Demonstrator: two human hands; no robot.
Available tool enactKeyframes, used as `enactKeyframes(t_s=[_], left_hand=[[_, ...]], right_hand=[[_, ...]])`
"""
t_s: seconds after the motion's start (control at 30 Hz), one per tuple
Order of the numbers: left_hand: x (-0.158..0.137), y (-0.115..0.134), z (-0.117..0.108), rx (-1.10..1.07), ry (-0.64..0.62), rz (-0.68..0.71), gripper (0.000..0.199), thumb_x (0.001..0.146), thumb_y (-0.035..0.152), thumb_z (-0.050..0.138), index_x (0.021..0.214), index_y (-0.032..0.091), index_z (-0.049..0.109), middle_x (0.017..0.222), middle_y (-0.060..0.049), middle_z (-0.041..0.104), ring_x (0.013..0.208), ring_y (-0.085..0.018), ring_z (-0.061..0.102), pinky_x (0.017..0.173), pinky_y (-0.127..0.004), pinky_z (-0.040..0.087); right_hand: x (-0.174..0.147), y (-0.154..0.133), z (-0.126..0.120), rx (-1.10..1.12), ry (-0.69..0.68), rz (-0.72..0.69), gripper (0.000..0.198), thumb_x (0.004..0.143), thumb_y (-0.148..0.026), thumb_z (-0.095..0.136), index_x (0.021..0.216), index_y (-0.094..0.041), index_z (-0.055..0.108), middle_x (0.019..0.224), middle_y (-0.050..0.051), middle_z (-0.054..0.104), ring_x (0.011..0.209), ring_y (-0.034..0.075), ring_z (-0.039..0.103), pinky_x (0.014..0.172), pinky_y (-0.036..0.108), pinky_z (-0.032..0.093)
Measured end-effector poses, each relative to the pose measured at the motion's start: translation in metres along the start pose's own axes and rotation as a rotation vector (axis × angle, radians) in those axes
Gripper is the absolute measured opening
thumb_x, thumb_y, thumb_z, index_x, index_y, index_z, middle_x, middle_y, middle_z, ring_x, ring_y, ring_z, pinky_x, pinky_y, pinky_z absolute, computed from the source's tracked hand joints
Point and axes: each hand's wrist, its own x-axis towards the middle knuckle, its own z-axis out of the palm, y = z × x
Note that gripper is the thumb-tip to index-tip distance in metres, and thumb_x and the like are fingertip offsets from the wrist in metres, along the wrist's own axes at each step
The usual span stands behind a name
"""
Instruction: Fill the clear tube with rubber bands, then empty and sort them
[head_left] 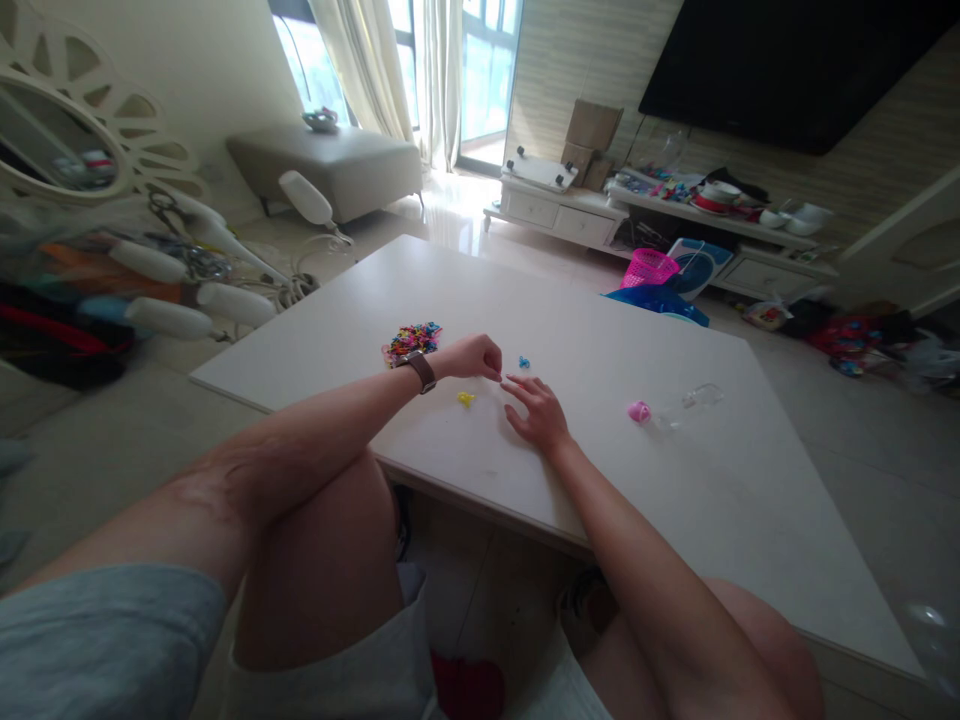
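My left hand (474,357), with a dark watch (421,370) on the wrist, is closed in a pinch above the white table. Whatever its fingertips may hold is too small to make out. My right hand (540,412) is open beside it, palm down, fingers apart and its fingertips close to the left ones. A small blue plastic piece (523,362) lies just beyond the hands. Nearer to me, under the left wrist, is a small yellow plastic piece (466,399). Left of the left hand is a heap of small multicoloured pieces (412,340), partly hidden by the wrist.
On the right of the white table (675,520) lie a pink object (639,411) and a clear plastic bottle-like container (703,396). A lamp with white shades (236,304) stands against the left edge. Beyond the far edge is a pink basket (649,268).
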Motion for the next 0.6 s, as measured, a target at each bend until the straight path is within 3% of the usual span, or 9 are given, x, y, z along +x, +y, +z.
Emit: enactKeyframes(t_s=[0.33,0.6], left_hand=[[0.002,0.0011,0.0074,-0.091,-0.015,0.046,0.023,0.075,0.033,0.072,0.083,0.012,0.076,0.068,-0.005,0.071,0.061,-0.013,0.059,0.056,-0.021,0.041],[-0.0006,0.006,0.0076,-0.182,-0.018,0.002,0.02,0.077,0.031,0.07,0.081,0.012,0.075,0.065,-0.004,0.07,0.062,-0.013,0.062,0.056,-0.021,0.043]], right_hand=[[0.0008,-0.001,-0.0029,0.016,-0.043,-0.018,0.054,0.091,-0.029,0.056,0.144,-0.021,0.055,0.148,0.007,0.056,0.131,0.027,0.052,0.111,0.044,0.043],[0.0005,-0.0009,-0.0004,0.035,0.018,0.003,0.051,0.091,-0.028,0.056,0.141,-0.019,0.057,0.143,0.008,0.059,0.129,0.026,0.053,0.112,0.043,0.044]])
